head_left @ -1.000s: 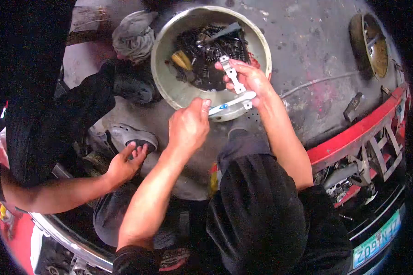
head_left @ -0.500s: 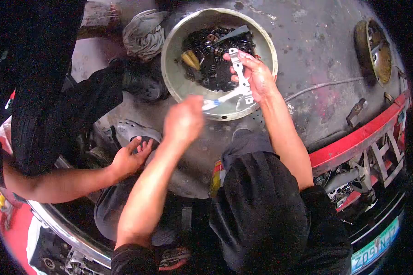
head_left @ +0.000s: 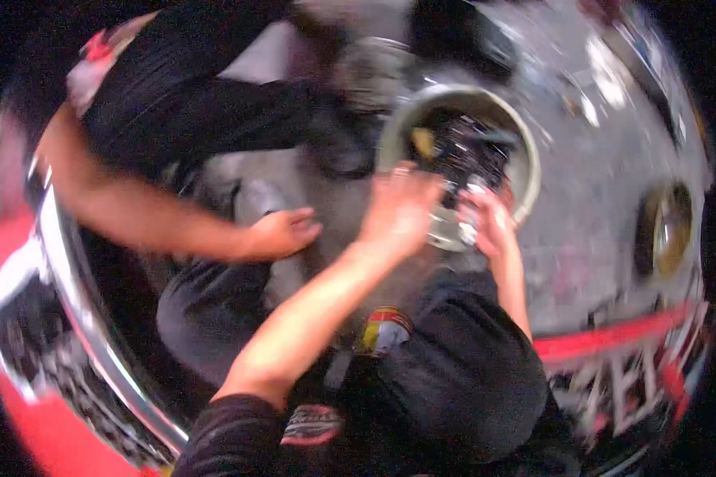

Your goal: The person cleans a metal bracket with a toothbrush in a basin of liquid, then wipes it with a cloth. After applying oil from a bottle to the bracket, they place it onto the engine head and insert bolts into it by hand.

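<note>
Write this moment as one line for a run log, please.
view: blurred | left hand: at bowl rim, grip unclear | right hand: by pale piece over bowl | another person's hand: apart from both

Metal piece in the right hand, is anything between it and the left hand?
Nothing visible, though blurred: left hand and right hand sit side by side at the basin's near rim, the metal piece between them; another person's hand is off to the left.
</note>
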`<state>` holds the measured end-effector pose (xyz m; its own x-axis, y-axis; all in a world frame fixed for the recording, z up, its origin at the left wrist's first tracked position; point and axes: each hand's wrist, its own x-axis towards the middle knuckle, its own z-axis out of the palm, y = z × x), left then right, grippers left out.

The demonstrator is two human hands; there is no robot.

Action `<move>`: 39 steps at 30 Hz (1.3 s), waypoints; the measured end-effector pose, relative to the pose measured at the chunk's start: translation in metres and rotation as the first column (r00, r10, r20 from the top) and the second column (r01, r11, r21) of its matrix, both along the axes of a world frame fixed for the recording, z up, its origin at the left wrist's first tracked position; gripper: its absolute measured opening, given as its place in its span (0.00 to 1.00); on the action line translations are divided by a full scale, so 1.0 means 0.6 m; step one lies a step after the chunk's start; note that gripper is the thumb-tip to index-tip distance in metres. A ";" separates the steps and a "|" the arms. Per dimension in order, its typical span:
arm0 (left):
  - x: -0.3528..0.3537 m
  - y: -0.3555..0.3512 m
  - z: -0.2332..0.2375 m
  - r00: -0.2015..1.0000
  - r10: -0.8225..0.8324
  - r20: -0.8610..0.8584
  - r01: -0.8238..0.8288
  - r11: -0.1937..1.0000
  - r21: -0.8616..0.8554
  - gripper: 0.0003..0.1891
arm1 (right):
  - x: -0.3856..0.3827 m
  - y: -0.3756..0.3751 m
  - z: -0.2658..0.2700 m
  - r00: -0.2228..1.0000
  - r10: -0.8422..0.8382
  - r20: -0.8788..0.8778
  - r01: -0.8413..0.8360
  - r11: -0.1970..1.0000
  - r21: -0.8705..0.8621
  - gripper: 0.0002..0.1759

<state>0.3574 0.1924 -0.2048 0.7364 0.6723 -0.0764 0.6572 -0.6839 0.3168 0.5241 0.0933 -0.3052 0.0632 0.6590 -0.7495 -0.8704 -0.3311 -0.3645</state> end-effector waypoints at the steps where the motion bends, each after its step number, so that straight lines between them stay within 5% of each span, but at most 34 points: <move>1: 0.006 -0.013 0.008 0.984 0.087 0.155 -0.091 0.996 0.020 0.12 | 0.004 -0.008 0.011 0.972 0.120 0.202 -0.104 0.991 -0.084 0.29; 2: 0.010 -0.019 -0.001 0.949 0.135 0.284 -0.146 0.989 0.017 0.11 | 0.009 0.007 0.066 0.872 0.308 0.380 -0.312 0.949 -0.054 0.28; 4: 0.021 -0.031 0.045 0.878 0.184 0.442 -0.086 0.969 -0.233 0.06 | 0.008 0.016 0.104 0.820 0.225 0.527 -0.231 0.971 -0.055 0.25; 5: 0.039 -0.033 0.058 0.813 0.145 0.563 -0.115 0.989 -0.089 0.06 | 0.051 0.012 0.069 0.784 0.241 0.572 -0.369 0.922 0.118 0.29; 6: 0.047 -0.028 0.092 0.840 0.066 0.539 -0.089 0.996 0.017 0.08 | 0.077 0.009 0.044 0.809 0.193 0.554 -0.291 0.952 0.093 0.26; 8: 0.078 -0.025 0.133 0.796 0.134 0.590 -0.044 0.985 -0.164 0.09 | 0.102 0.028 0.096 0.855 0.201 0.478 -0.337 0.916 0.218 0.22; 11: 0.101 -0.005 0.076 0.868 -0.145 0.476 0.036 0.972 0.232 0.08 | 0.141 0.079 -0.039 0.816 0.373 0.441 -0.450 0.889 0.081 0.21; 12: 0.088 -0.004 0.049 0.917 -0.052 0.395 0.098 0.990 -0.099 0.10 | 0.128 0.066 -0.057 0.528 0.518 0.673 -0.647 0.759 -0.076 0.22; 13: 0.081 -0.057 -0.024 0.963 0.107 0.247 -0.098 0.994 -0.047 0.13 | 0.114 0.053 -0.076 0.157 0.572 0.805 -0.739 0.608 -0.289 0.22; 15: 0.056 -0.067 0.000 0.977 0.174 0.120 -0.163 0.982 -0.097 0.21 | 0.095 0.087 -0.107 -0.209 0.230 0.950 -0.733 0.606 -0.308 0.25; 16: 0.036 -0.075 0.060 0.967 0.151 0.207 -0.132 0.986 -0.103 0.22 | 0.102 0.087 -0.137 0.173 0.055 0.983 -0.648 0.758 0.072 0.26; 17: 0.033 -0.080 0.069 0.949 0.123 0.291 -0.097 0.990 -0.105 0.24 | 0.041 0.085 0.045 -0.056 0.235 0.970 -0.638 0.739 -0.216 0.25; 19: 0.031 -0.073 0.087 0.888 0.287 0.360 -0.135 0.909 -0.394 0.23 | -0.002 0.025 0.152 0.032 0.238 0.971 -0.704 0.695 -0.147 0.25; 20: 0.028 -0.074 0.088 0.869 0.202 0.452 -0.070 0.954 -0.292 0.20 | -0.012 -0.010 0.178 0.039 0.250 0.968 -0.752 0.646 -0.136 0.25; 21: 0.025 -0.075 0.089 0.841 0.108 0.529 -0.017 0.984 -0.175 0.16 | -0.022 -0.030 0.196 0.029 0.246 0.969 -0.786 0.604 -0.130 0.25; 22: 0.071 -0.065 0.111 0.855 0.416 0.311 -0.315 0.891 -0.327 0.11 | -0.033 -0.043 0.208 0.017 0.245 0.969 -0.814 0.567 -0.129 0.25; 24: 0.078 -0.078 0.125 0.744 0.476 0.470 -0.438 0.877 -0.196 0.10 | -0.050 -0.063 0.233 -0.026 0.254 0.967 -0.859 0.489 -0.152 0.25; 27: 0.056 -0.075 0.175 0.827 0.173 0.535 -0.190 0.982 -0.023 0.11 | -0.066 -0.068 0.263 -0.100 0.235 0.967 -0.900 0.392 -0.188 0.25; 30: 0.070 -0.072 0.215 0.813 0.242 0.529 -0.201 0.970 -0.134 0.11 | -0.084 -0.076 0.290 -0.168 0.201 0.965 -0.925 0.306 -0.224 0.25; 33: 0.010 -0.061 0.261 0.962 -0.006 0.272 0.031 0.996 -0.088 0.14 | -0.098 -0.062 0.318 -0.231 0.136 0.963 -0.937 0.235 -0.258 0.25; 37: -0.178 -0.135 0.435 0.803 0.327 0.498 -0.276 0.945 -0.176 0.13 | -0.126 0.005 0.373 -0.272 0.002 0.962 -0.948 0.169 -0.268 0.24; 39: -0.307 -0.185 0.463 0.761 0.304 0.574 -0.413 0.909 0.066 0.09 | -0.141 0.033 0.392 -0.282 -0.054 0.958 -0.951 0.148 -0.272 0.24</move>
<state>0.1734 0.0814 0.0729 0.3211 0.8564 0.4043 0.6234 -0.5125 0.5906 0.4392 0.1128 -0.0697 -0.5491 0.8343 -0.0484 0.6066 0.3581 -0.7098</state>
